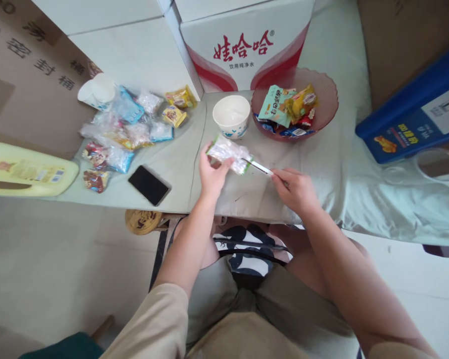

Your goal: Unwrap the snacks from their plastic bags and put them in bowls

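Note:
My left hand (212, 172) pinches a small shiny packet (230, 152) with green edges and whitish contents, held above the table near its front edge. My right hand (295, 189) is closed around the grip of a slim bladed tool (261, 167), pale with a dark tip. Whether it is a knife or shut scissors I cannot tell. Its tip touches or overlaps the packet's right end. Just behind the packet stands a white bowl (231, 115) with a blue pattern. To its right, a pinkish glass bowl (332, 102) holds several wrapped snacks (279, 105).
Left on the cloth-covered table (187, 174) lie several crumpled wrappers and packets (134, 132), white paper cups (97, 92) and a black phone (149, 184). A yellow jug (30, 169) stands far left. Boxes (247, 47) line the back; a blue package (407, 114) and clear plastic cup (437, 167) are right.

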`<state>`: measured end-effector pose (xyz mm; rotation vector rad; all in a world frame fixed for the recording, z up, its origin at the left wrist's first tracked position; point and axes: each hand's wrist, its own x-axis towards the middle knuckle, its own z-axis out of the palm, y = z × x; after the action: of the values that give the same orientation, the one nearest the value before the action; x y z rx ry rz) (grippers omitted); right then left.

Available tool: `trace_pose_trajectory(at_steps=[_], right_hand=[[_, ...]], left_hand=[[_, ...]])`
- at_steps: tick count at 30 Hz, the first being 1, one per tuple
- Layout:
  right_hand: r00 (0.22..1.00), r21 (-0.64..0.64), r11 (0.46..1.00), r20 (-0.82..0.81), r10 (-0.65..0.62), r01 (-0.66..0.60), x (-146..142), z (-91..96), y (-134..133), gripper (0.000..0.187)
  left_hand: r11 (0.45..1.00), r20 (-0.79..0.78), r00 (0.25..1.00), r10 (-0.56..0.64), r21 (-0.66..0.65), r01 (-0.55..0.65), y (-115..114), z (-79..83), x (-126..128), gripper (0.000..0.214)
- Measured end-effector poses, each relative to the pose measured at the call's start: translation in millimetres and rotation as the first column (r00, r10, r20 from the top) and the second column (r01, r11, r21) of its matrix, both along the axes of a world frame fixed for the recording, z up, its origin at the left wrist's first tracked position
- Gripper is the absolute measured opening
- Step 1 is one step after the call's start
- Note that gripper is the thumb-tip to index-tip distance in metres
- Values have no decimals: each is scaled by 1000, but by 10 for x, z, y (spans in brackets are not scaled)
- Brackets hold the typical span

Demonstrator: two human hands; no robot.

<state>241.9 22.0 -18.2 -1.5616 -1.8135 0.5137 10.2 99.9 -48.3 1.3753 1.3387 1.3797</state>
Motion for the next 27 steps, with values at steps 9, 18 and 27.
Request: trace_pose_trajectory(at_steps=[9,18,27], right_hand=[[954,158,950,94,-285,268,278,-109,84,35],[978,51,977,-28,208,-207,-56,-43,54,52],[993,13,993,-18,114,-114,44,-48,101,38]], left_hand=[[999,-299,954,2,40,10,49,45,-263,73],[971,-14,984,-175,-170,170,-143,131,-12,27],[980,90,996,21,-198,-3,-80,114,-18,54]])
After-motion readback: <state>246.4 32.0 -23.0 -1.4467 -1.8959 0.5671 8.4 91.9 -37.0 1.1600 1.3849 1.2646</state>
